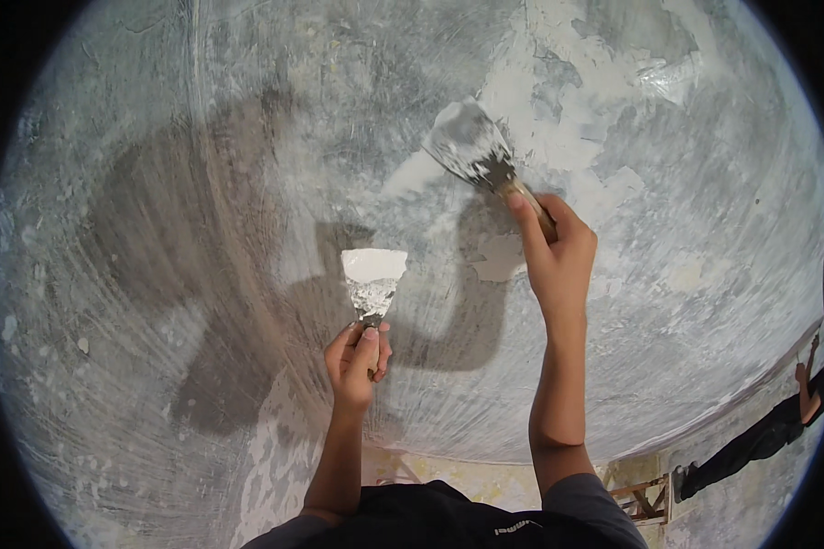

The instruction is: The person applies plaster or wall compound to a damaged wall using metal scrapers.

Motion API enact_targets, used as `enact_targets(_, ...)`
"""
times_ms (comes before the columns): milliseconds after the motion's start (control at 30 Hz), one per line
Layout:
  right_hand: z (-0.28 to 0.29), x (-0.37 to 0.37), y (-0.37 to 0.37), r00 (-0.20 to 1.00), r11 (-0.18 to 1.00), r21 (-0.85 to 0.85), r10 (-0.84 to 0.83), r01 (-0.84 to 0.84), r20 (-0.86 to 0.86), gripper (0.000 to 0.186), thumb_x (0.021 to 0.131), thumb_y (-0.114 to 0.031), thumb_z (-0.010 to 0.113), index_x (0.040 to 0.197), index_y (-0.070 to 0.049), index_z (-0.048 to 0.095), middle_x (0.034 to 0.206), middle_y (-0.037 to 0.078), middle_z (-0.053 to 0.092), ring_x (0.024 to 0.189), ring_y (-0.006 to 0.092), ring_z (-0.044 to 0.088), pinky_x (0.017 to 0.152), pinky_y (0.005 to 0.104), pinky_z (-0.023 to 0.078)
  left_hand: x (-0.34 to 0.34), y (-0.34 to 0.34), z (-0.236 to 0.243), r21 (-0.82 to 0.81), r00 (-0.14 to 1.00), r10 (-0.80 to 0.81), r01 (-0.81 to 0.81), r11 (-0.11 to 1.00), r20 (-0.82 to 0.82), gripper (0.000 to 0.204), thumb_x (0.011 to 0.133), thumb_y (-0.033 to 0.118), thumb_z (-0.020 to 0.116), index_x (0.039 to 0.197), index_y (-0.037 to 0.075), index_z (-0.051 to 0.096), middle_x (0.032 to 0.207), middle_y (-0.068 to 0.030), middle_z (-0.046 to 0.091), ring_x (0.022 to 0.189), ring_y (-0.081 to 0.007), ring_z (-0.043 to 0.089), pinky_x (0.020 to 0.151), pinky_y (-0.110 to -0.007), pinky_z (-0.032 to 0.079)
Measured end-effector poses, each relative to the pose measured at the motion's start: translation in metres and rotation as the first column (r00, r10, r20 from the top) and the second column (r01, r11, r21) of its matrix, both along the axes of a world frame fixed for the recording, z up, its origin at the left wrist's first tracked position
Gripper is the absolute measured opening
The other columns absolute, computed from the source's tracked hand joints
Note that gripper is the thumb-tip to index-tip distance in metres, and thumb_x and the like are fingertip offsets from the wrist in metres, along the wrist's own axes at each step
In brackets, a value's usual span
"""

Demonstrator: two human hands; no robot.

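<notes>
My right hand (558,240) is closed round the wooden handle of a wide putty knife (471,145). Its blade, streaked with white filler, lies against or very close to the grey wall (320,137), beside a fresh pale smear (414,174). Lower and to the left, my left hand (359,355) grips a smaller putty knife (374,284) by its handle, blade upward. A thick layer of white filler covers the upper part of that blade, which is held apart from the wide knife.
White filler patches (558,101) spread over the wall at the upper right. A vertical corner line (197,110) runs down the left. At the lower right, another person in dark clothes (760,435) stands by a wooden stand (645,499).
</notes>
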State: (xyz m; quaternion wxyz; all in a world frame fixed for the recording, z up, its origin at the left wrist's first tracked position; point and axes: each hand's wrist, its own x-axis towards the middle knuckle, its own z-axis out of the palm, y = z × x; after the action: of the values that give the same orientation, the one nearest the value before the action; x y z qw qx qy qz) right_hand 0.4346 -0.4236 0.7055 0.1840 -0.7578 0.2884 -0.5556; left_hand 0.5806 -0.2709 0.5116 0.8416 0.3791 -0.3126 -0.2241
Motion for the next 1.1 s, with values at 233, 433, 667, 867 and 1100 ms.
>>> enact_targets(233,-0.02,-0.036,0.008,0.996,0.992,0.122,-0.021,0.01,0.091,0.032,0.093,-0.029,0.075,0.095,0.003,0.074,0.058,-0.003,0.052,0.056,0.0046,0.041,0.05,0.0242,0.031,0.006,0.02,-0.003,0.018,0.996,0.047,-0.046,0.999,-0.076,0.025,0.103,0.021,0.058,0.104,-0.003,0.066,0.069,-0.0034,0.058,0.052,-0.0055,0.045,0.044,-0.022,0.033)
enact_targets(433,0.008,0.002,-0.004,0.999,1.0,-0.019,0.021,-0.022,-0.04,0.036,0.095,-0.033,0.074,0.097,0.003,0.072,0.062,-0.003,0.048,0.06,0.0049,0.04,0.053,0.0252,0.03,-0.007,0.014,0.006,0.009,0.998,-0.002,0.002,1.0,-0.056,0.026,0.102,0.022,0.058,0.105,-0.003,0.065,0.067,-0.0033,0.057,0.052,-0.006,0.046,0.044,-0.023,0.033)
enact_targets(667,0.007,-0.074,-0.005,0.997,1.0,-0.017,0.017,-0.018,-0.07,0.037,0.094,-0.034,0.075,0.097,0.003,0.075,0.06,0.0,0.052,0.057,0.006,0.045,0.051,0.0255,0.034,0.004,0.04,-0.001,0.053,0.995,0.026,-0.021,0.998,-0.097,0.025,0.1,0.022,0.057,0.105,-0.001,0.065,0.066,-0.0039,0.055,0.05,-0.0081,0.045,0.042,-0.023,0.032)
enact_targets(867,0.121,-0.041,-0.016,0.918,0.831,-0.53,-0.063,-0.169,-0.392,0.04,0.09,-0.041,0.076,0.087,-0.001,0.076,0.054,0.0,0.05,0.049,0.0089,0.039,0.047,0.0299,0.027,-0.003,0.043,0.005,0.025,0.989,-0.026,0.03,0.999,-0.142,0.027,0.101,0.024,0.061,0.106,-0.002,0.067,0.071,-0.0039,0.06,0.053,-0.0067,0.048,0.044,-0.022,0.033)
enact_targets(1100,0.232,0.034,-0.017,0.651,0.739,-0.5,-0.11,-0.451,-0.751,0.041,0.083,-0.042,0.082,0.075,-0.002,0.074,0.054,0.001,0.053,0.047,0.0101,0.05,0.044,0.0262,0.036,-0.017,0.02,0.005,0.079,0.983,-0.148,0.157,0.985,-0.105,0.028,0.099,0.023,0.061,0.105,-0.003,0.066,0.072,-0.0071,0.061,0.052,-0.0094,0.049,0.042,-0.024,0.033)
